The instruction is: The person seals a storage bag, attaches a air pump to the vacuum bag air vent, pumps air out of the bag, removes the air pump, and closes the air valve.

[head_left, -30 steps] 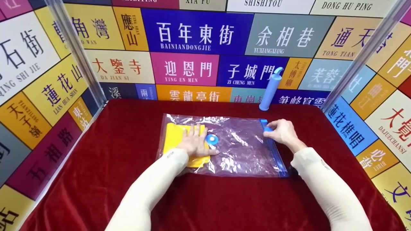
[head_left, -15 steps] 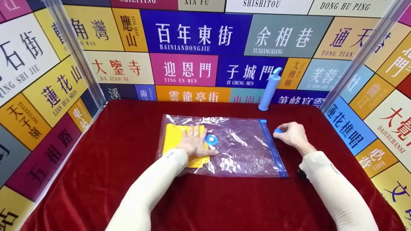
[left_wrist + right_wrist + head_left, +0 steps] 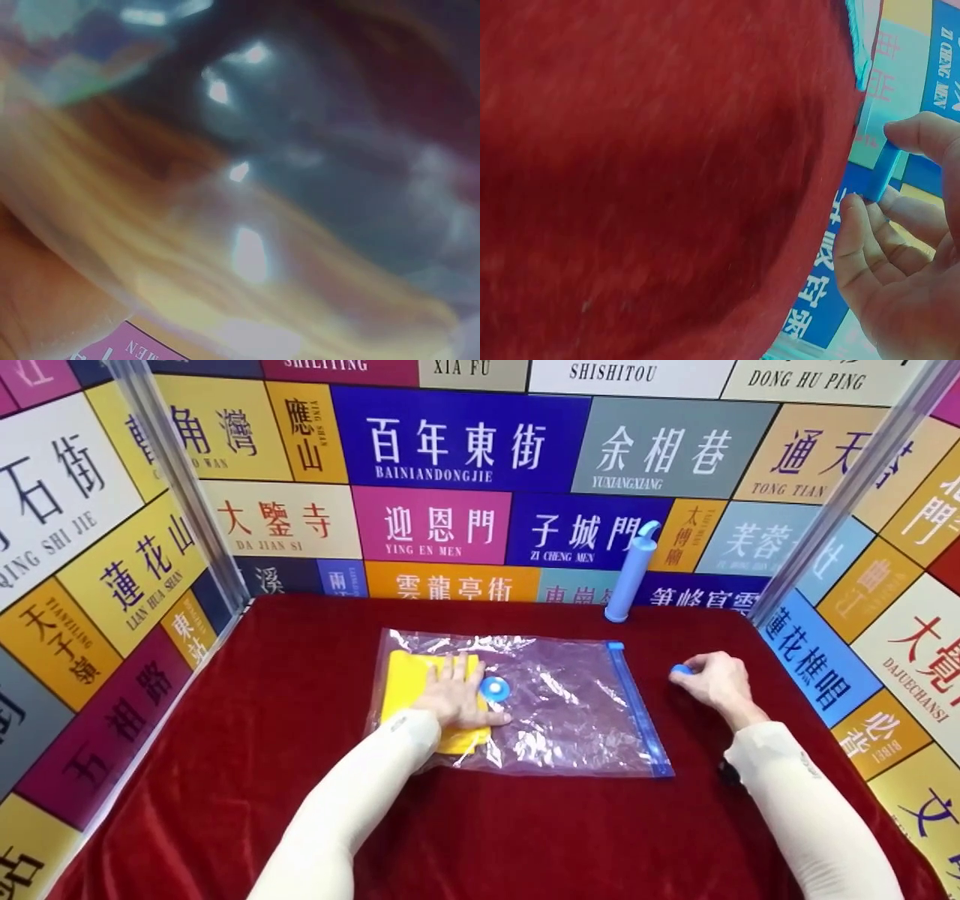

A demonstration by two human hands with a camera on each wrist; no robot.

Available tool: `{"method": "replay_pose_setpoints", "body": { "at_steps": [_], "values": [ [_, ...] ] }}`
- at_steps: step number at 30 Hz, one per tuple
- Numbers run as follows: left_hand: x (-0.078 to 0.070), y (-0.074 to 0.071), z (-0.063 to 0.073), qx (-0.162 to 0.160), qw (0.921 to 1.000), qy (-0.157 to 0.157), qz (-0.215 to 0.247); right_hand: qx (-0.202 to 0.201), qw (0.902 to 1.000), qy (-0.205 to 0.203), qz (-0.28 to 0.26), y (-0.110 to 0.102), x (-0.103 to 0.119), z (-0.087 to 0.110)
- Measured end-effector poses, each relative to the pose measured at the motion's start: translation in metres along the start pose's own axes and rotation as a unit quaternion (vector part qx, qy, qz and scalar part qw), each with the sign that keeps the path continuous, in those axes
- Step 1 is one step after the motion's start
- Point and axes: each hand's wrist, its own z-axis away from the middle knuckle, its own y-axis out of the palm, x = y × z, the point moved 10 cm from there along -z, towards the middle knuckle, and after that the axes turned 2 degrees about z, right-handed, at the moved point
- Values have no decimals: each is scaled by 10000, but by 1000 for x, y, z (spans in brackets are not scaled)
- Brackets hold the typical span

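Red-draped counter (image 3: pixel 525 840), lettered panels (image 3: pixel 457 439) behind. Left hand (image 3: pixel 451 697) lies flat, fingers spread, on the clear bag (image 3: pixel 559 720) over a folded yellow item (image 3: pixel 407 682), mid-counter. Right hand (image 3: pixel 718 682), clear of the bag and nearer the right edge, pinches a small blue clip (image 3: pixel 681 669). Between the hands lie a round blue valve (image 3: pixel 495 688) and the bag's blue strip (image 3: pixel 639 709); near the back edge stands a blue cylinder (image 3: pixel 630 579).

Head view: left hand (image 3: pixel 454 699) hides part of folded yellow bundle (image 3: pixel 405 682); right hand (image 3: pixel 718 682) covers part of slim blue piece (image 3: pixel 682 669); cream fabric sleeves (image 3: pixel 337 802) cut off at 7 and 5 o'clock. Left wrist view: clear plastic bag (image 3: pixel 330 142) blurred
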Motion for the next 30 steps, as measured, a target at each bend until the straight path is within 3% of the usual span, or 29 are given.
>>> {"method": "replay_pose_setpoints", "body": {
  "at_steps": [14,30],
  "values": [
    [0,0,0,38,10000,-71,53,303,9977,547,270,-3,-41,2],
    [2,3,-2,107,9998,-86,125,801,9918,855,507,9,-54,5]
  ]
}}
